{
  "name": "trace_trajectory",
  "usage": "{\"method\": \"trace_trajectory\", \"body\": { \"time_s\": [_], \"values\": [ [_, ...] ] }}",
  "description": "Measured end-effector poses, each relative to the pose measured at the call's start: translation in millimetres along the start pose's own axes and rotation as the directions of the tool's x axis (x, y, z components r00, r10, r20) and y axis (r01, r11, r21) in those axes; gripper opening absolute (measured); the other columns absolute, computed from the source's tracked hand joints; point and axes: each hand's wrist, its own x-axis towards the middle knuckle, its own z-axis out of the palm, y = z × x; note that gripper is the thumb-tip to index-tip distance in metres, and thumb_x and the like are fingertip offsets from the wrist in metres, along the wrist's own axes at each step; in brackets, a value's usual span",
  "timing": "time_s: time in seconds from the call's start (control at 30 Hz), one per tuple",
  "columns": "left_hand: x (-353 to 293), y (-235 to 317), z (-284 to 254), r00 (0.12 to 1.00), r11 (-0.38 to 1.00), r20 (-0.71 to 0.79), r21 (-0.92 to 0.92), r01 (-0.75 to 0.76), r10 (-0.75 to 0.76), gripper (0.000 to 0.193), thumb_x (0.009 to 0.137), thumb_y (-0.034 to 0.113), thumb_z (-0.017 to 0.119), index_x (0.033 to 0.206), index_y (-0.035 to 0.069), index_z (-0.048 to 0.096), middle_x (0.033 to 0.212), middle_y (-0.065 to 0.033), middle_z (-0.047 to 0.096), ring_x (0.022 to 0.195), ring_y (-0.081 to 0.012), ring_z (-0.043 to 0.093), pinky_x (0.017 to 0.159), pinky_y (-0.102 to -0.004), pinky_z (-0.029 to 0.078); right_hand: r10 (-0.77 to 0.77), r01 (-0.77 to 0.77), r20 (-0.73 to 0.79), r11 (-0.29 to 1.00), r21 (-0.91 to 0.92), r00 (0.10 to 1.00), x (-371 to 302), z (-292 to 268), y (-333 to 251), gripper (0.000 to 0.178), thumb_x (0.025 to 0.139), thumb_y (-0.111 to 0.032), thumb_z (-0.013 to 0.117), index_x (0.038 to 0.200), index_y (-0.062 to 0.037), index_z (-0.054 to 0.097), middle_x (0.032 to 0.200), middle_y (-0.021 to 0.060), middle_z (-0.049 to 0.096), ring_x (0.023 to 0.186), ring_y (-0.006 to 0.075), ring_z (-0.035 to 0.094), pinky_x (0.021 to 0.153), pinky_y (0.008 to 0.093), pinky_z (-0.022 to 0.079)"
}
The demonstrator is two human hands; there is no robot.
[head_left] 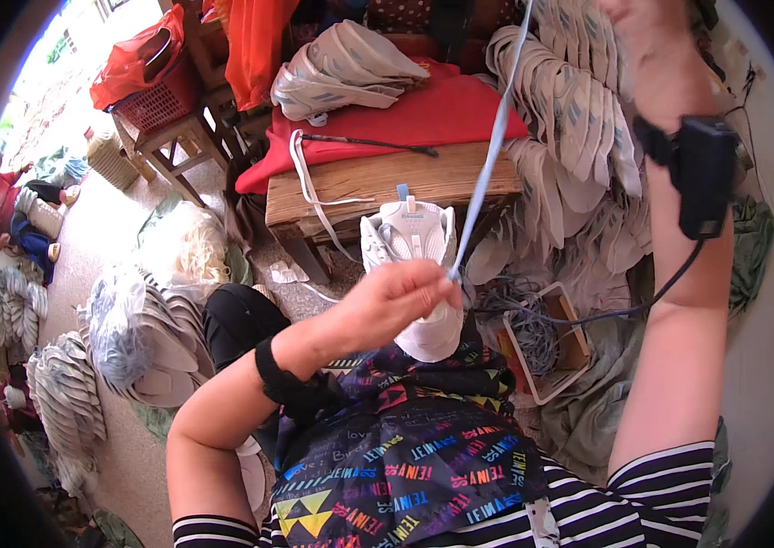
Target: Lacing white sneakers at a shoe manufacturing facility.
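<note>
A white sneaker upper sits in front of me over my lap, its tongue toward the wooden bench. My left hand rests across its front part, fingers pinched on a light blue shoelace. From that pinch the lace runs taut up and slightly right, leaving the picture at the top. My right hand is raised high at the upper right, smeared by motion, with its fingertips cut off or unclear. Whether it holds the lace's far end is not visible.
On the wooden bench are a red cloth, a white lace, a dark thin tool and stacked shoe uppers. More uppers hang at right, above a box of grey-blue laces. Bundled uppers stand at left.
</note>
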Motion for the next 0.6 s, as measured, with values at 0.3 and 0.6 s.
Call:
{"method": "trace_trajectory", "body": {
  "time_s": [0.3, 0.6],
  "values": [
    [13, 29, -15, 0.927, 0.971, -0.374, -0.231, -0.068, -0.024, 0.034, 0.104, 0.026, 0.043, 0.116, -0.001, 0.060, 0.096, -0.0068, 0.068, 0.052, -0.0068, 0.055, 0.051, -0.0194, 0.045, 0.322, -0.266, 0.130, 0.906, -0.328, 0.938, -136, -24, 50, 0.012, 0.089, -0.011, 0.065, 0.097, -0.0028, 0.068, 0.085, 0.0009, 0.065, 0.076, 0.0083, 0.059, 0.072, 0.0230, 0.049],
    [26, 77, -52, 0.831, 0.888, -0.545, -0.321, -0.330, 0.112, 0.023, 0.098, 0.010, 0.051, 0.117, -0.002, 0.057, 0.096, -0.0093, 0.068, 0.056, -0.0045, 0.052, 0.054, -0.0175, 0.044, 0.151, -0.118, -0.383, 0.987, 0.109, 0.911, -90, -86, 24, 0.011, 0.091, -0.013, 0.066, 0.096, -0.0027, 0.065, 0.076, -0.0006, 0.059, 0.063, 0.0071, 0.052, 0.062, 0.0224, 0.044]
  ]
}}
